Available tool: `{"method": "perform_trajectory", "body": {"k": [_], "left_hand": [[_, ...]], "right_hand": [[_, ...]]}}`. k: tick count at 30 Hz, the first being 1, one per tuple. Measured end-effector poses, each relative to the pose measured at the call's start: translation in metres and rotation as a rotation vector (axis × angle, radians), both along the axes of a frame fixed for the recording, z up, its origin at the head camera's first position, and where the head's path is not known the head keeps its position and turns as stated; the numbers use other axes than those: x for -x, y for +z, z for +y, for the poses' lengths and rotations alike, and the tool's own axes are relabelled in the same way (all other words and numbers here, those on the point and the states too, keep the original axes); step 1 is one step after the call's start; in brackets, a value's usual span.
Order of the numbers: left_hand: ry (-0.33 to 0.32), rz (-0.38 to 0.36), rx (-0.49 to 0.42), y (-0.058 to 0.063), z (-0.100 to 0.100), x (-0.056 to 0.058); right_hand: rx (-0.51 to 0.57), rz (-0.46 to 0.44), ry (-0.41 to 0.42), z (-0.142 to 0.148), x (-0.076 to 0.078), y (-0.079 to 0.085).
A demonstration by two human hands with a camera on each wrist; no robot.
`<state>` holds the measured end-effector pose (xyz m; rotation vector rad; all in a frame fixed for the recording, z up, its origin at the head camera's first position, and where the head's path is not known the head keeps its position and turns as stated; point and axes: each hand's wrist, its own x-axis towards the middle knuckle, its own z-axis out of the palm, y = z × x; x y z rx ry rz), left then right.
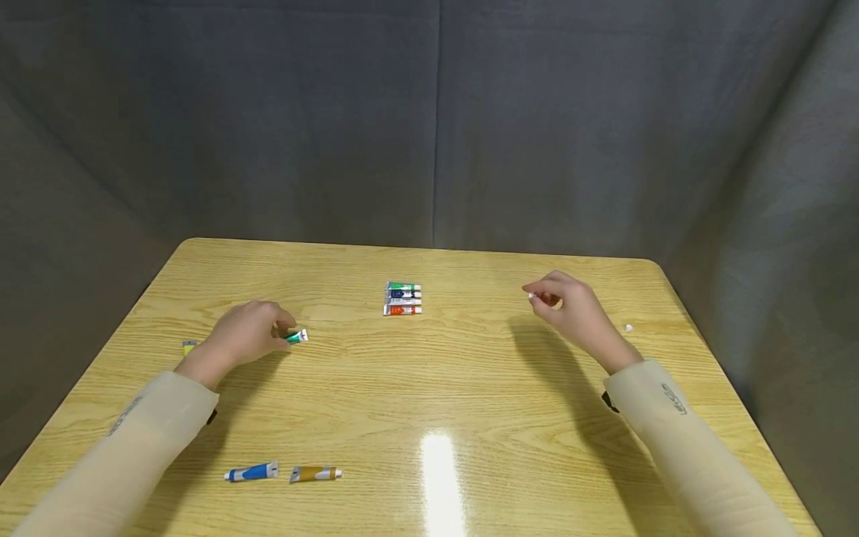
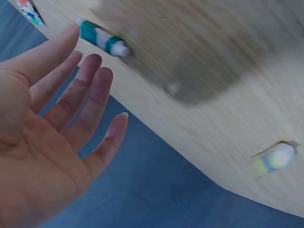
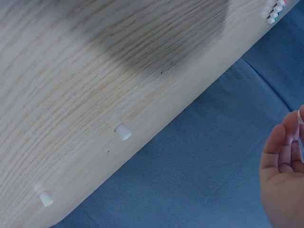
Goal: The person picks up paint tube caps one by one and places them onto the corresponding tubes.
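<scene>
My left hand (image 1: 248,332) is over the left of the table beside a green paint tube (image 1: 297,337). In the left wrist view its fingers are spread and loosely bent, the thumb tip close to the tube's flat end; contact cannot be told. The tube (image 2: 102,39) lies with its white cap pointing away from the fingers. At the right, my right hand (image 1: 567,309) is raised above the table, pinching a small white cap (image 1: 532,295) between thumb and index finger. In the right wrist view that hand (image 3: 285,175) is partly cut off at the edge.
A row of several paint tubes (image 1: 403,299) lies at the back centre. A yellow tube (image 1: 190,347) is partly hidden by the left wrist. Blue (image 1: 253,472) and ochre (image 1: 315,474) tubes lie at the front left. White caps (image 3: 123,132) stand near the table's edge.
</scene>
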<state>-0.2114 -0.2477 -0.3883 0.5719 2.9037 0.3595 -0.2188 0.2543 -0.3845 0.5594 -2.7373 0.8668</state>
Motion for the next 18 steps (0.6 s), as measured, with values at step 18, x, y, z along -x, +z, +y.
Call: {"method": "perform_trajectory", "body": {"k": [18], "left_hand": [[0.094, 0.001, -0.036, -0.021, -0.014, -0.002]], "right_hand": [[0.053, 0.064, -0.039, 0.003, -0.026, -0.005]]}}
